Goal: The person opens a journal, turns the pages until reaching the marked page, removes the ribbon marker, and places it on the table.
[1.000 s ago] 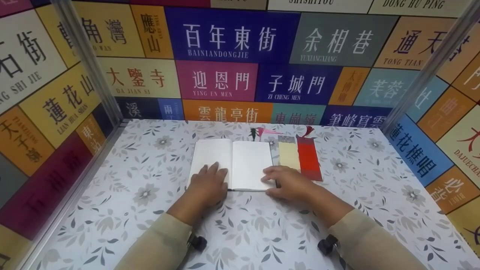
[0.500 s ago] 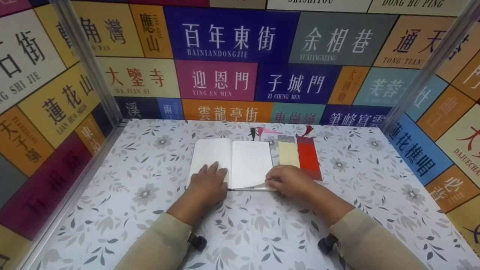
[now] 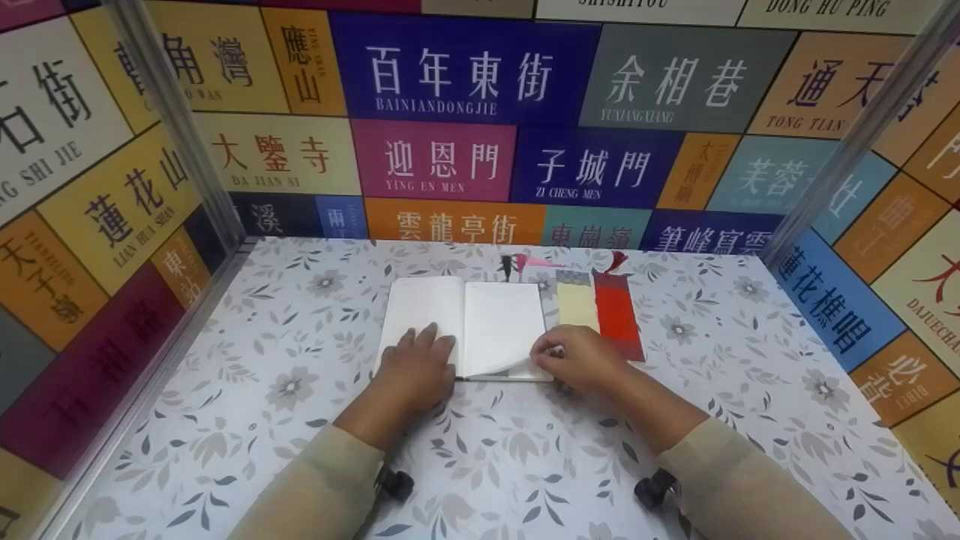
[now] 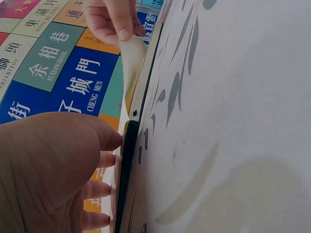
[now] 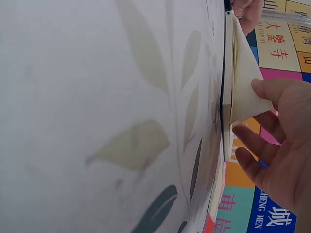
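Observation:
An open notebook (image 3: 427, 304) with blank-looking white pages lies on the patterned tabletop. Flat on its left page, near the lower inner part, rests my left hand (image 3: 414, 367), fingers spread. My right hand (image 3: 581, 356) is at the lower right corner, where thumb and finger pinch a page (image 3: 502, 326). In the right wrist view the pinched page (image 5: 247, 94) bends up off the stack, and the other fingers are apart below it. The same lifted page (image 4: 132, 60) shows in the left wrist view, past my left hand (image 4: 53, 170).
Right of the notebook lie a cream strip (image 3: 576, 304) and a red strip (image 3: 618, 319), which has a red tassel (image 3: 617, 261). A dark green tassel (image 3: 506, 267) and a pink tassel (image 3: 536, 262) lie behind the notebook. Panels with large characters (image 3: 465, 71) surround the floral tabletop (image 3: 300, 450).
My right fingers have drawn together on the page corner, and the page's lower edge has risen off those beneath. My left hand has stayed in place.

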A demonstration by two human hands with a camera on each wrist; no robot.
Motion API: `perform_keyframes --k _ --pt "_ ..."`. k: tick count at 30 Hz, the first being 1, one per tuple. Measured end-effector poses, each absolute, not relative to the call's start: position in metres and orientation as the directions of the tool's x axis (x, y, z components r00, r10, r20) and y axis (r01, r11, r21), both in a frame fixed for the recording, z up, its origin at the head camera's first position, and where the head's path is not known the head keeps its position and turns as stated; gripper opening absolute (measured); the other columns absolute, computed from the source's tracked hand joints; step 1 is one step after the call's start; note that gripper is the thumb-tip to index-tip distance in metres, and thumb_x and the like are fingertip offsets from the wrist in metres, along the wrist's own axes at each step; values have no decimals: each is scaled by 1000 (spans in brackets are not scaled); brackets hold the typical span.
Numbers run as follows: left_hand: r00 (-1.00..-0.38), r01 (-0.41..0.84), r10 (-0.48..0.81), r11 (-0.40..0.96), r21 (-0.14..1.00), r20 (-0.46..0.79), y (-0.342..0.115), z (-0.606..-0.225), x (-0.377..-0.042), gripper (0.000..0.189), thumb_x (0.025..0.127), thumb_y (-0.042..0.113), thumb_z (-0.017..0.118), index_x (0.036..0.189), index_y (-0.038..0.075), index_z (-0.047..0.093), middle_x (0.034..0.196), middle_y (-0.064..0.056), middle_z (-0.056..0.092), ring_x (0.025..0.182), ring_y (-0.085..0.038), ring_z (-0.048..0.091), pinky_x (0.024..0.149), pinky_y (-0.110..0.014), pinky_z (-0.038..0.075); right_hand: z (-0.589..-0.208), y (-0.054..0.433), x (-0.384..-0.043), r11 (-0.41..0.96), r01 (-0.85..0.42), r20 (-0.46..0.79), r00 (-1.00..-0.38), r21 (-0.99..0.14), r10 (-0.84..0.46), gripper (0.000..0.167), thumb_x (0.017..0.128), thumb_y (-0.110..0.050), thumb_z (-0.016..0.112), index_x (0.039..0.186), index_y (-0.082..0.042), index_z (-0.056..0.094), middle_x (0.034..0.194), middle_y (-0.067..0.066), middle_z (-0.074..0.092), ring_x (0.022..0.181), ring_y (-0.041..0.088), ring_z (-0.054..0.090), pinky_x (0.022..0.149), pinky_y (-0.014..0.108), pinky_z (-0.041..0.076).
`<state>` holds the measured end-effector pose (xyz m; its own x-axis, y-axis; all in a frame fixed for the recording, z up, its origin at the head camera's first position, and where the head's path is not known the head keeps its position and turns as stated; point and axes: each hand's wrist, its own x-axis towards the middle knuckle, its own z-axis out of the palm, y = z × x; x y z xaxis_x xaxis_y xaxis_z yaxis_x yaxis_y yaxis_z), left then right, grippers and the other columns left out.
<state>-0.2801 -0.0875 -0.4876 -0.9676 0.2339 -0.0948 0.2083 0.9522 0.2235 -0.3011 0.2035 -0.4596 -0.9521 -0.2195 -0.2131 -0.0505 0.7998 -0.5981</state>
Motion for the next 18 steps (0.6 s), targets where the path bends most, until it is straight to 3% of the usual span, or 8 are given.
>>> perform_keyframes --k 14,18 --pt "-969 207 230 955 213 -89 -87 -488 -280 57 111 40 45 165 22 43 177 -12 31 163 -46 29 126 -71 34 -452 201 -296 753 36 -228 -961 -657 -153 17 97 -39 77 114 -38 79 125 -11 70 90 26 70 67 28 64" --pt "-969 211 234 953 216 -85 -87 -487 -280 60 110 46 45 165 21 42 177 -12 30 164 -44 27 129 -69 31 -450 198 -296 762 -26 -145 -977 -647 -156 21 97 -40 77 117 -36 79 130 -13 69 111 19 69 84 32 67"
